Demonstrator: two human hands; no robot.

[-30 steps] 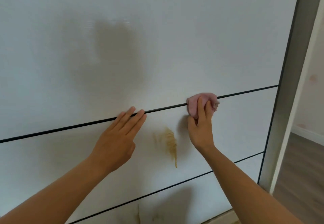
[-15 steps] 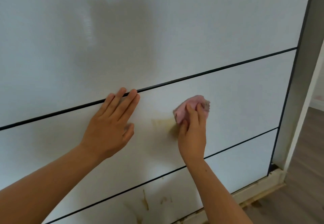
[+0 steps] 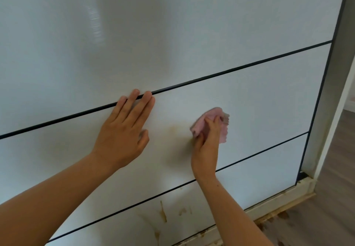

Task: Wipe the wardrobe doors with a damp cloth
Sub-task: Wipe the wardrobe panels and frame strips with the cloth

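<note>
The wardrobe door (image 3: 249,101) filled nearly all I could see, white and glossy, crossed by thin dark grooves (image 3: 230,71). At the left side, the left hand (image 3: 123,130) lay flat on the middle panel, its fingers straight and together with the tips touching the upper groove, holding nothing. At about 3 o'clock from it there was a pale yellowish smear (image 3: 176,130). At 3 o'clock from the smear was the pink cloth (image 3: 215,113), bunched and pressed on the same panel. The right hand (image 3: 206,145) gripped it, with fingers curled around the folds.

I judged the step to be rubbing out this smear, which looked faint but not gone. The next move, I think, called for a firm stroke toward 9 o'clock over the smear. Later it would need a reach toward 6 o'clock, where brown drips (image 3: 163,213) marked the lowest panel. At the far right stood the grey frame (image 3: 330,111) and the wooden floor (image 3: 326,217).
</note>
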